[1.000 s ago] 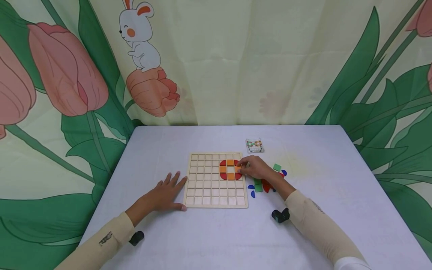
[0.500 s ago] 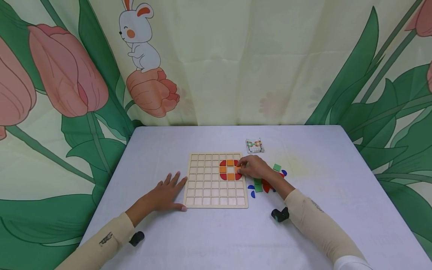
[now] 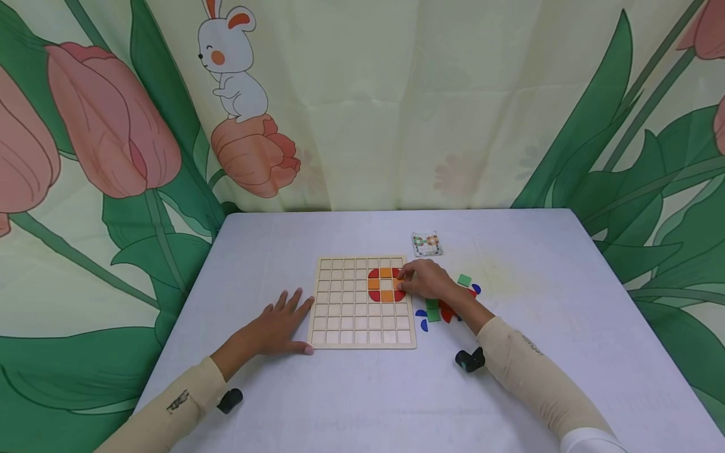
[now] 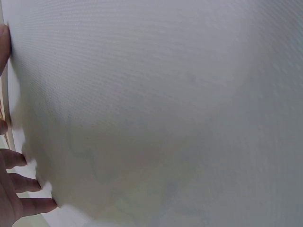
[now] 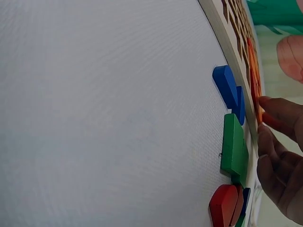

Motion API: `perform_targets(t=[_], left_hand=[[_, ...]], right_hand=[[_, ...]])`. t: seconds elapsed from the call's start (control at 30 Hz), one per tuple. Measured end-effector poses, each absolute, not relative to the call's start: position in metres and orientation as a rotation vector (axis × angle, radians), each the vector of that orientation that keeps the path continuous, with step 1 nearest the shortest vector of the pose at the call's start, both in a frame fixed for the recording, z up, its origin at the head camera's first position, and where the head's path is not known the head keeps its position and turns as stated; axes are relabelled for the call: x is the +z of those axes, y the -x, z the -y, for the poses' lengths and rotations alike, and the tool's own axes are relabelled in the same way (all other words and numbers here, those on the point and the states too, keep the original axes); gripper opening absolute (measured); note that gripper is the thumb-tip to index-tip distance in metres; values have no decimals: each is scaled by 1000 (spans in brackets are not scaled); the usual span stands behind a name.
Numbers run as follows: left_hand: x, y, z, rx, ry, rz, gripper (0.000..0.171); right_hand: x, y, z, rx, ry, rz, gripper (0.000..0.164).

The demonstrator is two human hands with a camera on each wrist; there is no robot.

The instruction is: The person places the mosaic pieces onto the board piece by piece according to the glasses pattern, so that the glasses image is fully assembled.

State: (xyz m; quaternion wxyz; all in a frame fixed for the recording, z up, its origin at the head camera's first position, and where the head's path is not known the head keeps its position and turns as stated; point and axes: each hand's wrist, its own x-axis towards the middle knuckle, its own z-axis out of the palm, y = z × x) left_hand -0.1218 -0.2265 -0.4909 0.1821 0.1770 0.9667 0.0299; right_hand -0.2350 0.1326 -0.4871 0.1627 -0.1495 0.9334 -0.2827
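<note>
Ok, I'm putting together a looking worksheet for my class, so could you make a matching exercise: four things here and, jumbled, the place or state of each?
1. left hand
2. right hand
3. printed card
4. orange squares

A. over the right edge of the board
B. on the board, among red pieces
C. spread at the board's left edge
D. on the table, past the board's far right corner

Pairs: 1-C, 2-A, 3-D, 4-B

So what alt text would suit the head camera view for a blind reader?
Someone's right hand touches an orange tile in a red-and-orange ring on a wooden grid board; the left hand rests at its edge. Loose green, blue and red pieces and a picture card lie nearby.
</note>
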Motion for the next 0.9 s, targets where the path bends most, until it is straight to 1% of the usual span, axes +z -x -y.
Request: perform_targets(t=[0.17,0.47,0.67,0.9], left_hand=[[-491,122,227,92,-508,-2731,111],[-492,123,227,68,-503,-2738,112],[-491,124,227,59,-490,-2727,113],[-490,123,226,71,-492,-2721,112]], right_hand=[[-488,234,-134,-816,425,-2671,30],[-494,232,-153,-993,572,-2626,30],[-495,231,-178,-1078,494,-2543,36],[-491,230,-224,-1074,398,-2585,33]])
